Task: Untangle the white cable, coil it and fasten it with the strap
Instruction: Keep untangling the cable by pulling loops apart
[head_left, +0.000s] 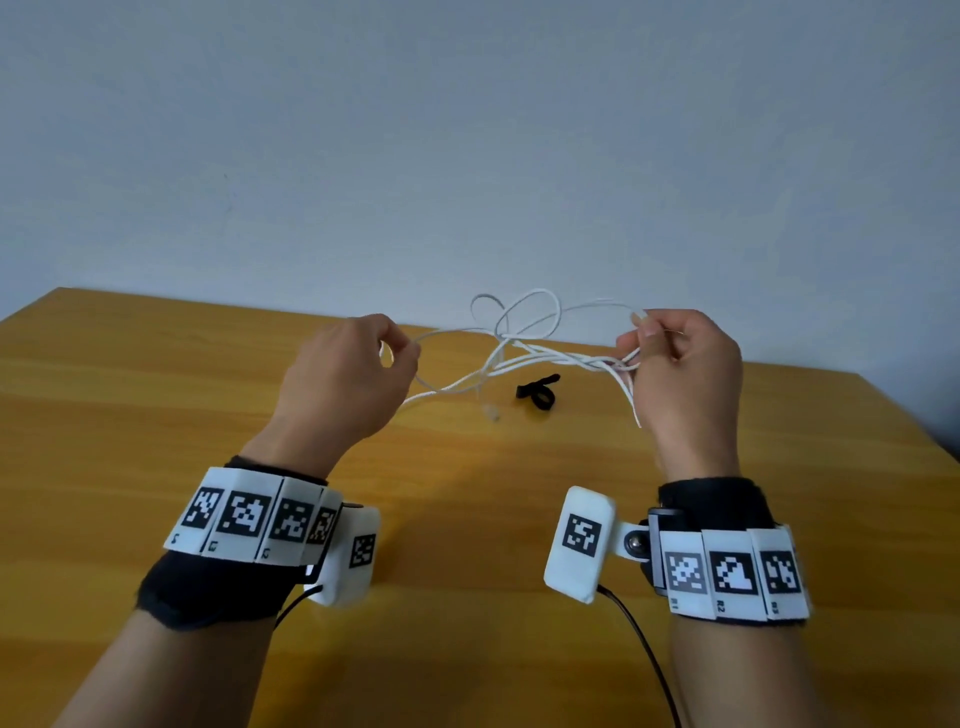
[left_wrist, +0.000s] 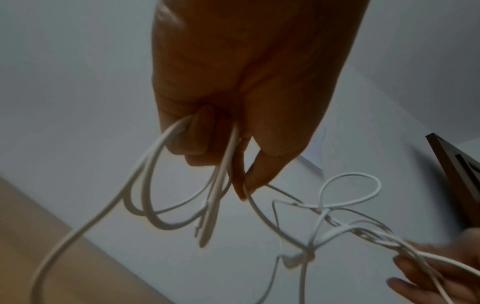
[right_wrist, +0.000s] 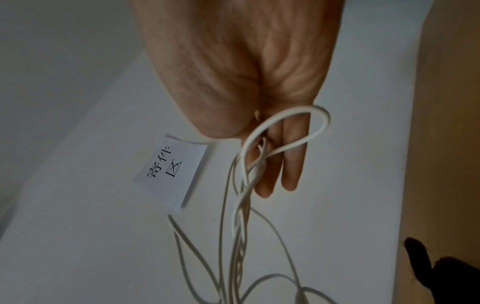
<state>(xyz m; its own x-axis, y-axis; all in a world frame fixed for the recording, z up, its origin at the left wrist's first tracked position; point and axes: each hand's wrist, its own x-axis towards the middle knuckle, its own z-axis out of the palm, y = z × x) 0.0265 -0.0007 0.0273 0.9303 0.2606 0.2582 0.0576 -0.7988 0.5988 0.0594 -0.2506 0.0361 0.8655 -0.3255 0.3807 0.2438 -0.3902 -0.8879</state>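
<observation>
The thin white cable (head_left: 524, 353) hangs in the air above the orange-brown wooden table (head_left: 156, 415), stretched roughly left to right between the two hands, and it is still snarled. Its knot of crossing loops sits near the middle of the span, somewhat closer to the right hand, with two small loops standing up above the crossing and a loose end with a small plug (head_left: 491, 413) dangling down to the tabletop.

The left hand (head_left: 345, 379) has its fingers curled round several slack loops of the cable, thumb and forefinger pinching one strand; the left wrist view shows the strands running out between the fingers. The right hand (head_left: 680, 374) pinches a bundle of twisted strands between thumb and fingertips, with a loop draped over its fingers in the right wrist view.

The cable's long axis therefore runs across the body, from one grip to the other, and the tangle lies inward from both, nearer the right hand. I judge that hand is better placed to work a loop free while the left holds tension.

The short black strap (head_left: 537, 392) lies on the table beneath the span, just beyond the knot, apart from both hands and not yet used. Behind the table stands a plain grey wall (head_left: 467, 130).
</observation>
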